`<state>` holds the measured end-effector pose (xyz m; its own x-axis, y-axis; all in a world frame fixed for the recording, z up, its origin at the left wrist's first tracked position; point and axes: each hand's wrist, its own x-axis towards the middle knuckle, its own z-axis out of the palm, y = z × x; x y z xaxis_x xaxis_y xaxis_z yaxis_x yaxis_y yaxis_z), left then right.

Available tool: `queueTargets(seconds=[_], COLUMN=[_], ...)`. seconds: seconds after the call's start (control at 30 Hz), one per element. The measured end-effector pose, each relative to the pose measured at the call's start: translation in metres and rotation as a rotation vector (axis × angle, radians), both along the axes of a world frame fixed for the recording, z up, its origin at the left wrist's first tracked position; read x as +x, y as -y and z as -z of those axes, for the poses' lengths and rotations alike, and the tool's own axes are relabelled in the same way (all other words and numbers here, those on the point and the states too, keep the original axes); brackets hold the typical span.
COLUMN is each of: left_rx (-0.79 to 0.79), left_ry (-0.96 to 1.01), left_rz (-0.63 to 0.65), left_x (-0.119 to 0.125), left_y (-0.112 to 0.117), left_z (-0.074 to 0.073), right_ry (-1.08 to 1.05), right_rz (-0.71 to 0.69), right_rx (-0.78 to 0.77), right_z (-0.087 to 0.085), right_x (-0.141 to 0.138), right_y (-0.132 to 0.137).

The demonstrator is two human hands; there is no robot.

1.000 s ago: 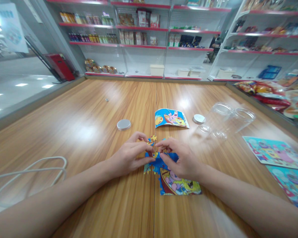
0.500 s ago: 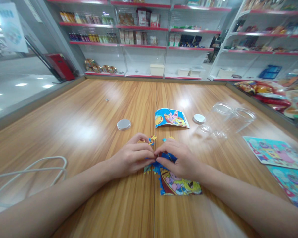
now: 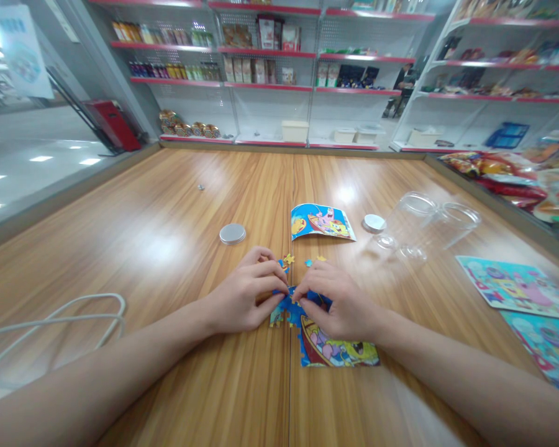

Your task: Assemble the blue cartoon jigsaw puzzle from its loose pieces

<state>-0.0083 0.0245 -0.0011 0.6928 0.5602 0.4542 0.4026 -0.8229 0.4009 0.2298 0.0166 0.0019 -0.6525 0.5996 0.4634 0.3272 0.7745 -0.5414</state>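
Note:
A partly joined jigsaw puzzle with a yellow and pink cartoon picture lies on the table between and below my hands. My left hand curls over its upper left edge, thumb and fingertips closed around a bit of blue puzzle. Close beside it, my right hand rests over the puzzle, pinching a small piece at the blue part; the fingers hide most of it. Loose pieces lie just beyond the fingers, among them a yellow puzzle piece and a light blue puzzle piece.
A curved picture card stands beyond the hands, between a silver lid and a white lid. Clear jars lie to the right, near flat picture sheets. A white cable loops at left. Shelves line the back.
My left hand has drawn slightly back to the left, its thumb parting from the right fingertips and uncovering more blue puzzle. My right hand has hardly moved.

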Motion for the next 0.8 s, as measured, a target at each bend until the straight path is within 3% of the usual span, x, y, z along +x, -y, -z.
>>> queueTargets(seconds=[0.13, 0.37, 0.57, 0.67, 0.8], left_rx=[-0.015, -0.009, 0.002, 0.025, 0.065], left_ry=[-0.021, -0.016, -0.031, -0.011, -0.019], left_rz=[-0.012, -0.013, -0.031, -0.110, -0.319], left_x=[0.0008, 0.0006, 0.0007, 0.0005, 0.0000], left_y=[0.0008, 0.0010, 0.0017, 0.0007, -0.0017], left_z=[-0.0003, -0.0009, -0.0022, -0.0013, 0.0026], right_ry=[0.112, 0.238, 0.238, 0.210, 0.196], right_rz=[0.034, 0.225, 0.312, 0.399, 0.529], right_rx=[0.017, 0.092, 0.102, 0.122, 0.126], right_z=[0.0008, 0.0006, 0.0010, 0.0019, 0.0021], right_x=[0.0002, 0.0012, 0.0013, 0.0013, 0.0017], right_y=[0.0007, -0.0006, -0.0011, -0.0024, -0.0045])
